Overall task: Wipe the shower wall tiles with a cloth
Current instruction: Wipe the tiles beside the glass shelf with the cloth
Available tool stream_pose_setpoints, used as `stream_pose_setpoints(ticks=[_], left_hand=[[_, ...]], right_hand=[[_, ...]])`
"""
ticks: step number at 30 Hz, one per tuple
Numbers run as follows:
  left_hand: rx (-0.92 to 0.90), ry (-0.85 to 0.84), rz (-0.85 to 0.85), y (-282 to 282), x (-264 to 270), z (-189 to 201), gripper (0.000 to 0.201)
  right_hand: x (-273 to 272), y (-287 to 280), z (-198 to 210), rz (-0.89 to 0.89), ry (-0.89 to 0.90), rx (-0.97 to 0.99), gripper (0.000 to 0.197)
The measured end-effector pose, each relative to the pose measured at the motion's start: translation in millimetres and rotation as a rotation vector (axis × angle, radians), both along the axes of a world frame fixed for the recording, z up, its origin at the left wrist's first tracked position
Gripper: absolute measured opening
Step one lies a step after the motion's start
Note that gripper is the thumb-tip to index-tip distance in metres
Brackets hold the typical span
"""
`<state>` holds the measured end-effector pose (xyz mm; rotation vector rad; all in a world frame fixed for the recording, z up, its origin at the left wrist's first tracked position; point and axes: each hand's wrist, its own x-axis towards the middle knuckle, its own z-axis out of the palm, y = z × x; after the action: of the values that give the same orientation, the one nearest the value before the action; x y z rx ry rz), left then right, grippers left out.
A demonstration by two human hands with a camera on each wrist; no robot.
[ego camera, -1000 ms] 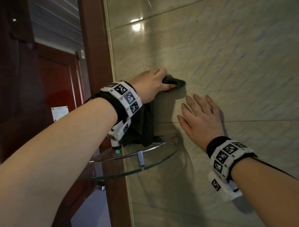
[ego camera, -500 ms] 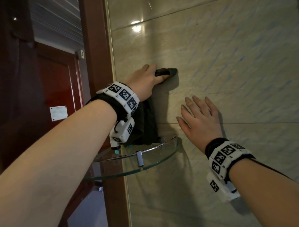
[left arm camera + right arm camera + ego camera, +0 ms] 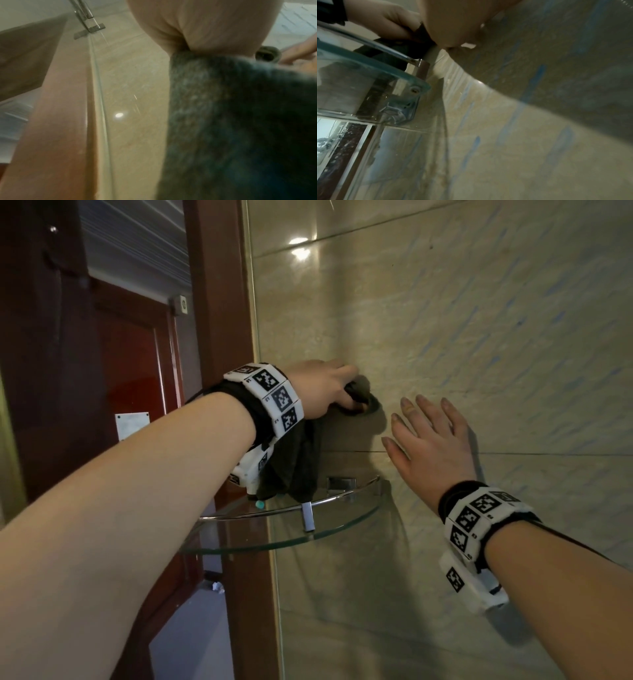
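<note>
My left hand (image 3: 334, 392) grips a dark grey cloth (image 3: 298, 463) and presses its bunched end against the beige wall tile (image 3: 445, 320), close to the corner. The rest of the cloth hangs down below my wrist to the glass shelf. In the left wrist view the cloth (image 3: 240, 128) fills the right half, under my palm. My right hand (image 3: 428, 440) lies flat on the wall with straight fingers, just right of the cloth, across a grout line. The right wrist view shows my left hand (image 3: 385, 21) holding the cloth (image 3: 412, 47) above the shelf.
A glass corner shelf (image 3: 274, 532) with a chrome rail (image 3: 308, 510) juts out just below both hands. A brown wooden door frame (image 3: 219, 302) borders the tiled wall on the left, with a red-brown door (image 3: 130, 364) beyond it. The shelf bracket (image 3: 399, 108) is fixed to the tile.
My left hand with the cloth went up the wall, then came back down and a little right, nearer my right hand. The right hand has stayed flat in place.
</note>
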<state>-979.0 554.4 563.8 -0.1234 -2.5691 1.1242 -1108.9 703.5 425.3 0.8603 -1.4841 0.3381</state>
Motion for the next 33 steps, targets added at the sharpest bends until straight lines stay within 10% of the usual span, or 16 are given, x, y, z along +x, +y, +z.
stream_pose_setpoints(ticks=[17,21,26,33], left_hand=[[1.252,0.313,-0.310,34,1,29,0.040],[1.565,0.437,-0.458,42,7,36,0.032],[1.696,0.409,-0.553,56,8,46,0.017],[1.793,0.251,-0.574,71,7,58,0.021]], right_hand=[[18,26,39,0.177,-0.015,0.158,0.018],[25,36,70,0.450,-0.508,-0.065,0.010],[40,42,108,1.238,-1.270,-0.475,0.017],[68,58,123,1.523,-1.341,-0.247,0.034]])
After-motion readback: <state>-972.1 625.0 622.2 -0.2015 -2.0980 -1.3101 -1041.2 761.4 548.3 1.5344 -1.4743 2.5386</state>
